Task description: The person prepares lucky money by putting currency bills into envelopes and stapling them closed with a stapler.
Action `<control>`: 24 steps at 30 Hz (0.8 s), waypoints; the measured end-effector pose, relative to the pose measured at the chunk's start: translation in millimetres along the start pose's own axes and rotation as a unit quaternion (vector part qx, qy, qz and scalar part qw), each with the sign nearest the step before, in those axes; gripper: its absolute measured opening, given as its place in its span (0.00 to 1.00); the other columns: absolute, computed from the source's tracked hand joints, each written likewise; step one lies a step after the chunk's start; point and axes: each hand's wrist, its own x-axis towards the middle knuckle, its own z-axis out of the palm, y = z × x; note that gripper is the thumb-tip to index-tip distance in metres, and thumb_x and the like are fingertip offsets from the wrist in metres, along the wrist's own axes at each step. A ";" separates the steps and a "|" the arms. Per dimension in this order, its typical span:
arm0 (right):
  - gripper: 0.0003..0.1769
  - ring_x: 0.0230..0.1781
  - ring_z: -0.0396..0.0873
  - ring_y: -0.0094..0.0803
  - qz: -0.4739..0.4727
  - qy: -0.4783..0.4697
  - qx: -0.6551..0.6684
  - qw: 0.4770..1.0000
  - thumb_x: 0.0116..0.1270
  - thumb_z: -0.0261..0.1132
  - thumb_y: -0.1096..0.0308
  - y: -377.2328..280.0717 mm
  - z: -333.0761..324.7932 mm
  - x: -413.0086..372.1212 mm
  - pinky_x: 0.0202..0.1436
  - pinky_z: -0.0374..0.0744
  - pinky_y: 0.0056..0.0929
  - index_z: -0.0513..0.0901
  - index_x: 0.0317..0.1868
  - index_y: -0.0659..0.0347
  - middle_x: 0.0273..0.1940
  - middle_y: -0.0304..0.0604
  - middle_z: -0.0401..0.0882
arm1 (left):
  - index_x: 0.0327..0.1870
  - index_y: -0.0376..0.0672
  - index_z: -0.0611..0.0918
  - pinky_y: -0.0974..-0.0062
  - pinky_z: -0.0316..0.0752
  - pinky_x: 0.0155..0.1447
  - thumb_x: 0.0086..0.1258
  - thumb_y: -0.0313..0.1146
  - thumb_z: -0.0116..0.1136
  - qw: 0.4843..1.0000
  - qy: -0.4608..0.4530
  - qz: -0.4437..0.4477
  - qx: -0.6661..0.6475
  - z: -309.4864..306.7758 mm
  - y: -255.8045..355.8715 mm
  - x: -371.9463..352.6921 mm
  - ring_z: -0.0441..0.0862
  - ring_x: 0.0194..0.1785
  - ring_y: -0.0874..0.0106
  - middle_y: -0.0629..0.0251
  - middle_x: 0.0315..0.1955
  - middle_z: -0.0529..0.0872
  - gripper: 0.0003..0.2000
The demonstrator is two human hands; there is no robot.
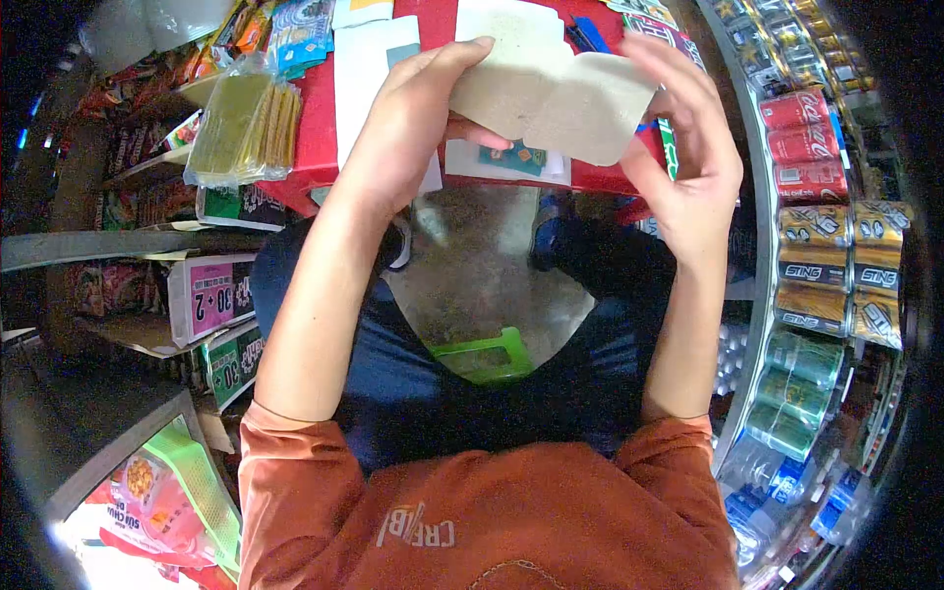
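My left hand (421, 103) grips a beige piece of card (560, 103) with rounded corners by its left side, thumb on top and fingers at the lower edge. The card is bent along its middle and held above the red tabletop (315, 128). Around its right end curves my right hand (693, 138), its thumb and fingers apart. Whether that hand touches the card's edge is hard to tell. Below the card lies a white sheet with a teal printed patch (516, 157). White papers (369, 84) lie to the left, and a blue pen-like object (590, 34) sits behind.
Clear-wrapped yellowish packs (241, 123) rest at the table's left edge, near blue packets (300, 37). Shelves with boxes (211, 290) stand on the left. Drink cans (811, 246) and bottles (777, 487) line the right. A green plastic piece (482, 356) shows between my legs.
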 end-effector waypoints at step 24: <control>0.16 0.52 0.86 0.39 0.181 0.028 -0.162 0.970 0.57 0.68 0.83 -73.7 -23.8 -108.9 0.61 0.79 0.34 0.89 0.46 0.64 0.48 0.48 0.89 | 0.70 0.41 0.71 0.71 0.77 0.51 0.83 0.43 0.44 0.937 0.048 -0.229 -0.261 -8.9 -72.2 -115.7 0.80 0.44 0.71 0.62 0.53 0.80 0.22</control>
